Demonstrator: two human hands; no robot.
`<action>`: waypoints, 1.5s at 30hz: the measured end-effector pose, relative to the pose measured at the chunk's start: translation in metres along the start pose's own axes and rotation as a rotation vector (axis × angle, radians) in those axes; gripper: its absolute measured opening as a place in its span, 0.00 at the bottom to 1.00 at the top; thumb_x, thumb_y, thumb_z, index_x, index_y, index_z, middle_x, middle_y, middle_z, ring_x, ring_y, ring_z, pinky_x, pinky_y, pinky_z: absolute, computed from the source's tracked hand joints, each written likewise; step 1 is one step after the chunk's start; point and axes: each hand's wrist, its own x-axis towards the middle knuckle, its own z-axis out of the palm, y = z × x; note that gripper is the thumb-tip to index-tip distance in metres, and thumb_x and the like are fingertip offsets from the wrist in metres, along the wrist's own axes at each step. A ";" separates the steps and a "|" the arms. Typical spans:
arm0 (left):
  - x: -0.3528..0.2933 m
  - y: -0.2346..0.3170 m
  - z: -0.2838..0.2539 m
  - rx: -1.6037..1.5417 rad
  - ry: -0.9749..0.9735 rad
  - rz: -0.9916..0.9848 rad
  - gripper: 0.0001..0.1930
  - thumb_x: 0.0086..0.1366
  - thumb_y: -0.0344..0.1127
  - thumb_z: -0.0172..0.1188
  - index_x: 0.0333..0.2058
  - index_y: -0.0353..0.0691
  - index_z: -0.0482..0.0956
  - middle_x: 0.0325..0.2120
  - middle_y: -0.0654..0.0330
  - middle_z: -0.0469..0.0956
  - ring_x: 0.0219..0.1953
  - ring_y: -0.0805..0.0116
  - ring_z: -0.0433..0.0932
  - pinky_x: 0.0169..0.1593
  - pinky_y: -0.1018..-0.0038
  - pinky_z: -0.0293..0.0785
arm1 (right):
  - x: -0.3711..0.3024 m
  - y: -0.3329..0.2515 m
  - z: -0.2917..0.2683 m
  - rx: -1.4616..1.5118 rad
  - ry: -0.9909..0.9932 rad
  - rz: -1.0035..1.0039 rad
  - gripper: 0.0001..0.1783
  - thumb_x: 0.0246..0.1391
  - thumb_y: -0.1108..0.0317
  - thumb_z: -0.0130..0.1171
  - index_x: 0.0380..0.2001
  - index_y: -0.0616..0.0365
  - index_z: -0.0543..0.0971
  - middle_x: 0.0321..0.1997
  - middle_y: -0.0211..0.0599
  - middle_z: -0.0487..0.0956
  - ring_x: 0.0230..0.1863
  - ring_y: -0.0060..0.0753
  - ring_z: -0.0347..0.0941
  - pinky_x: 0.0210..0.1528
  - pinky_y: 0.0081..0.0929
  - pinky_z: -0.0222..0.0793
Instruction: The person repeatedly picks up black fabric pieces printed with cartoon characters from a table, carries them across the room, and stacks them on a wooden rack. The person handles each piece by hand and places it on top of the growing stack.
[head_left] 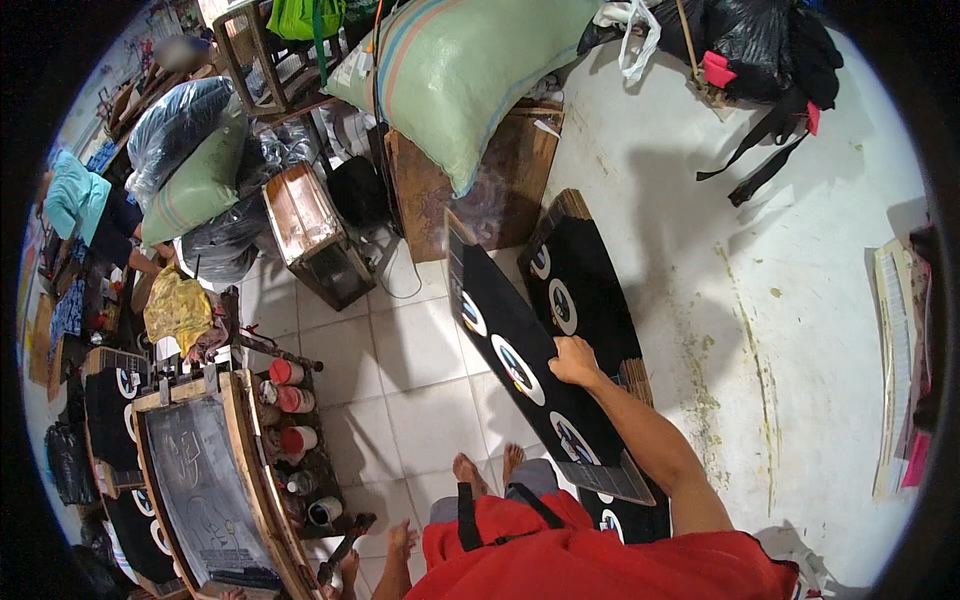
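Observation:
My right hand (573, 361) is closed on the upper edge of a long black-covered board (541, 414), which is tilted and carries a row of white oval prints. Behind it more black boards (592, 290) with similar ovals lean against the white wall. My left hand (402, 541) hangs low beside my body with its fingers apart, holding nothing. Left of it stands a wooden-framed printing screen (207, 490) with a grey mesh. Paint-stained jars (297, 399) line a rack between that screen and the tiled floor.
A stuffed pale green sack (470, 80) rests on a wooden cabinet (530, 150) ahead. A small wooden box stool (305, 225) stands on the tiles (420, 375). Black bags (760, 50) hang at the upper right. At the far left a person in a turquoise top (76, 197) is partly visible.

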 end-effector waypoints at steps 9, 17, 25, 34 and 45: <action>-0.021 -0.033 0.026 -0.209 0.107 0.004 0.20 0.59 0.50 0.56 0.43 0.41 0.72 0.30 0.55 0.77 0.28 0.62 0.77 0.32 0.63 0.70 | 0.033 0.127 0.064 0.068 0.010 0.192 0.18 0.37 0.70 0.52 0.36 0.65 0.76 0.37 0.62 0.76 0.43 0.63 0.71 0.48 0.50 0.67; -0.097 0.175 0.174 -0.326 0.074 0.374 0.20 0.61 0.45 0.57 0.45 0.38 0.73 0.34 0.59 0.78 0.31 0.70 0.77 0.34 0.75 0.70 | 0.102 0.212 0.067 0.114 -0.050 0.347 0.21 0.41 0.67 0.57 0.42 0.63 0.75 0.43 0.59 0.76 0.48 0.59 0.70 0.52 0.45 0.66; -0.129 0.181 0.209 -0.261 0.134 0.277 0.20 0.61 0.44 0.56 0.46 0.37 0.71 0.34 0.59 0.78 0.33 0.71 0.77 0.35 0.74 0.69 | 0.196 0.267 0.097 0.128 -0.092 0.383 0.24 0.45 0.67 0.56 0.46 0.68 0.72 0.46 0.59 0.74 0.51 0.58 0.69 0.55 0.44 0.63; -0.129 0.107 0.193 -0.222 0.227 0.012 0.18 0.60 0.42 0.56 0.45 0.38 0.70 0.32 0.57 0.77 0.31 0.66 0.77 0.35 0.71 0.70 | 0.279 0.294 0.134 -0.053 0.014 0.362 0.19 0.46 0.65 0.57 0.40 0.65 0.74 0.37 0.56 0.77 0.43 0.55 0.73 0.47 0.46 0.69; -0.143 0.183 0.218 -0.261 0.242 0.191 0.21 0.59 0.44 0.58 0.46 0.37 0.71 0.35 0.57 0.78 0.33 0.67 0.77 0.37 0.69 0.71 | 0.295 0.294 0.133 -0.034 0.036 0.487 0.16 0.43 0.65 0.62 0.34 0.62 0.76 0.34 0.53 0.78 0.39 0.53 0.76 0.44 0.44 0.72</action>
